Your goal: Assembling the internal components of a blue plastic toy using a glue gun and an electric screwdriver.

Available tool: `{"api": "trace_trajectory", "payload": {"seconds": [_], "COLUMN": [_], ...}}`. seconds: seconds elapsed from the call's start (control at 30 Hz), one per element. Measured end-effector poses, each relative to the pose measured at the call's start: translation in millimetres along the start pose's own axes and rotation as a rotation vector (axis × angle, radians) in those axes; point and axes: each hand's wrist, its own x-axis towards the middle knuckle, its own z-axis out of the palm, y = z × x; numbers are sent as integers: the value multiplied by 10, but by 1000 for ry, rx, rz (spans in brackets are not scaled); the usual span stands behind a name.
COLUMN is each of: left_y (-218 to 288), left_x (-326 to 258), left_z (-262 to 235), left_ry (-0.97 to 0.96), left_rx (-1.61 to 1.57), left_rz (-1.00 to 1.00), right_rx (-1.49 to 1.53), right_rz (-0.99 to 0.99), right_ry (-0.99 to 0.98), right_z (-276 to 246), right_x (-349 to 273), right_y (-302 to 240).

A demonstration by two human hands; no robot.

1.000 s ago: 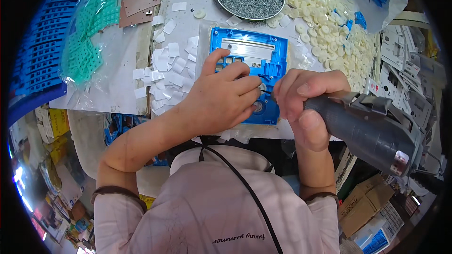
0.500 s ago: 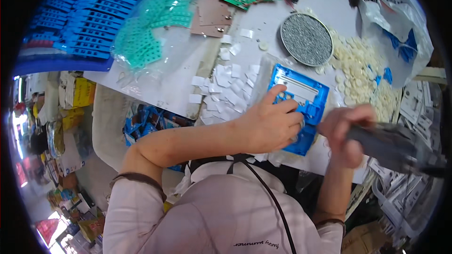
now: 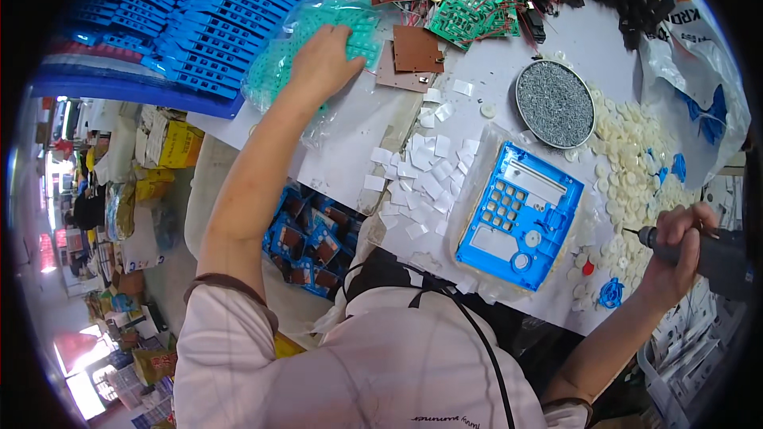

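Blue rectangular plastic shell lay on white bench, square-hole grid unfilled, seemingly part-done. Left hand touched bagged green perforated sheets, grip unclear; right hand gripped dark-grey cylindrical power screwdriver

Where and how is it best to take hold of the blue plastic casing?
Probably by its long left rim, coming from the left with fingers over the edge: the blue plastic casing lies flat, open side up, and nothing covers that rim.
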Motion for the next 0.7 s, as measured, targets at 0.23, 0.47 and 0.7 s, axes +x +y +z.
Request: {"api": "trace_trajectory", "payload": {"seconds": [0.23, 0.47, 0.7], "left_y": [-110, 639, 1664], "left_x": [38, -407, -1167], "left_z": [61, -675, -841], "left_ry": [21, 57, -228], "left_rx": [-10, -540, -1019], "left_rz": [102, 23, 836], "right_rx": [-15, -908, 307], "right_rz": [11, -576, 747], "right_ry": [-23, 530, -419], "right_z": [-43, 5, 1178], "right_x": [91, -326, -394], "right_y": [-29, -435, -266]}}
